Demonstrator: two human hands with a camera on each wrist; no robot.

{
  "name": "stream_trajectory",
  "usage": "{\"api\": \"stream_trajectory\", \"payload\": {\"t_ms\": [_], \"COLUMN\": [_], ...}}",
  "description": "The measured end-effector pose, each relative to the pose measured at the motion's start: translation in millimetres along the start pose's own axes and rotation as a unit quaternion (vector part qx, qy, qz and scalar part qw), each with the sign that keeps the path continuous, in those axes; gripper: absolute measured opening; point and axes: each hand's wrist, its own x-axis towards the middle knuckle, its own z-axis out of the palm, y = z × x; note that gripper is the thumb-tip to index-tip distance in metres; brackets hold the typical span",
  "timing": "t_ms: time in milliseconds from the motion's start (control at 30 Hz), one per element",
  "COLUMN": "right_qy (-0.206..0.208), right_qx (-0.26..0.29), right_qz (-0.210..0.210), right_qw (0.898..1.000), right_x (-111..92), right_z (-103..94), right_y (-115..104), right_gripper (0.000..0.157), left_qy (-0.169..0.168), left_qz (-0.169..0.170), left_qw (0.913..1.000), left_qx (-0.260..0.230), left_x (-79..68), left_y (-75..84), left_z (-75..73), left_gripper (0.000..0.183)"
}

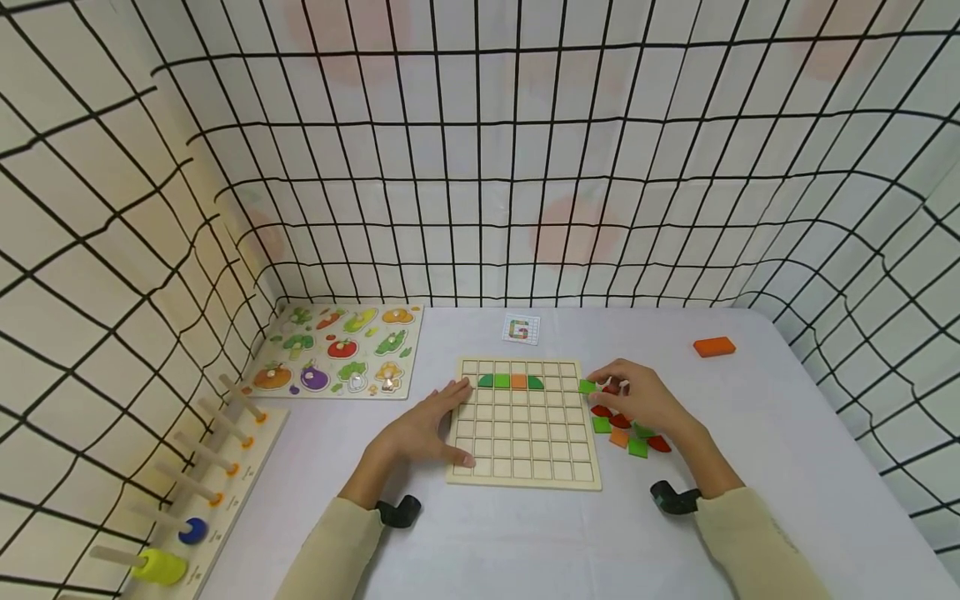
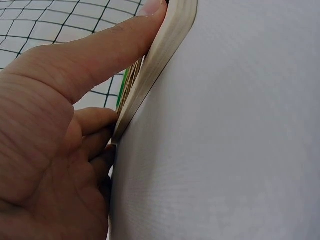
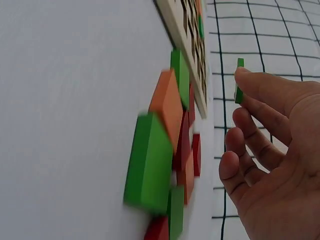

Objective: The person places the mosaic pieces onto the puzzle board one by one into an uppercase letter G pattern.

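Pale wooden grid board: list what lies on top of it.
One row: a dark green curved piece, light green square, orange square, another dark green curved piece. Whatever lies beneath them is covered; the person's left hand hides parts of the board along its left edge.

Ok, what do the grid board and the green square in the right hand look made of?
Grid board: probably wood, matte and pale; faint grain-like streaks show along its edge in the left wrist view. Green square: possibly painted wood or plastic; smooth-looking, evenly green, edge included.
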Motion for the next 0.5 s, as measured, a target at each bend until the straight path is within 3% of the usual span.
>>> {"api": "stream_trajectory", "payload": {"t_ms": [500], "right_qy": [-0.011], "right_qx": [0.066], "right_qz": [-0.036], "right_qw": [0.997], "right_x": [30.0], "right_z": [43.5], "right_y": [-40.8], "right_gripper": [0.028], "left_qy": [-0.007], "left_qz": [-0.001], "left_qw": [0.9999], "left_qx": [0.009], "left_x": [1.6], "left_y": [-3.1], "left_z": [1.2], "left_gripper": [0.119]}}
